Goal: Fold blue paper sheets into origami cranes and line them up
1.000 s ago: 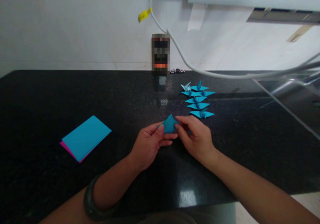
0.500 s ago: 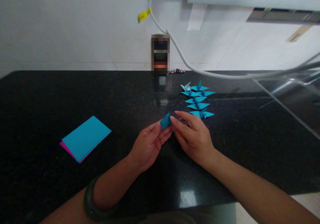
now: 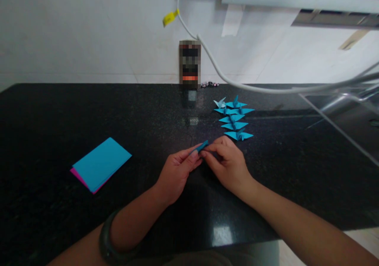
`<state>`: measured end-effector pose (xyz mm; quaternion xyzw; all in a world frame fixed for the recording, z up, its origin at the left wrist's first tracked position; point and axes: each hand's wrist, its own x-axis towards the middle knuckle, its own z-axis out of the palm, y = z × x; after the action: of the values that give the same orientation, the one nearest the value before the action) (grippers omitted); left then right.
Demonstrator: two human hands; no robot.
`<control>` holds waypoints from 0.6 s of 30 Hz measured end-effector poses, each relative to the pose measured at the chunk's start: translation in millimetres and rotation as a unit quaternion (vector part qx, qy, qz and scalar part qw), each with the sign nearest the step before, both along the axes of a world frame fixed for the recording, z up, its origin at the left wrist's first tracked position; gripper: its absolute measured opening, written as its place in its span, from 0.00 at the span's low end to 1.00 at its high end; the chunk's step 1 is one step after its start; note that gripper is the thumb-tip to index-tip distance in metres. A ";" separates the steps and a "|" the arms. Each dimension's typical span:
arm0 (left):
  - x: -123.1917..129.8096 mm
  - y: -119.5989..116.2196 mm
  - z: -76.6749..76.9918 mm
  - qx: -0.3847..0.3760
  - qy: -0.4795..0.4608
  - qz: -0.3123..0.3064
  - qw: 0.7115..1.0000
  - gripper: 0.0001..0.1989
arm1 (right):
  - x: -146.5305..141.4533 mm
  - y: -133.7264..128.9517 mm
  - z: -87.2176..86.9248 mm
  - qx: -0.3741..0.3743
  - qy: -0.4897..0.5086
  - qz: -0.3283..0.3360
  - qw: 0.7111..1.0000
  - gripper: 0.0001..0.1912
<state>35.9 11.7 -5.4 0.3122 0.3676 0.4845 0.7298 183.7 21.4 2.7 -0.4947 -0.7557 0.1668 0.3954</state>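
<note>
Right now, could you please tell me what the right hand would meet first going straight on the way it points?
Most likely the folded blue paper held in the left hand: the right hand points at it from very close, though contact is unclear.

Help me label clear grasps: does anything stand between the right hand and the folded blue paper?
Nothing visible does: the right hand is at the edge of the folded blue paper, held in the left hand. The paper cranes lie farther back.
</note>
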 end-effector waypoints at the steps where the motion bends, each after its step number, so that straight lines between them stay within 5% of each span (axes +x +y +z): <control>1: -0.2 -0.4 -0.8 0.007 0.016 -0.006 1.000 0.13 | -0.5 0.5 0.4 -0.033 0.026 0.001 0.999 0.05; 6: -0.5 -1.0 0.4 0.009 0.081 -0.024 0.996 0.18 | 0.1 4.5 -0.5 -0.157 0.139 -0.009 0.978 0.10; 18: -1.1 -0.1 4.3 0.039 0.141 -0.023 0.989 0.17 | 0.8 6.1 -1.6 -0.246 0.200 -0.008 0.948 0.11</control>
<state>34.7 11.6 -1.1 0.4140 0.4405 0.4328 0.6687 184.6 27.5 1.1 -0.5390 -0.5929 0.4399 0.4055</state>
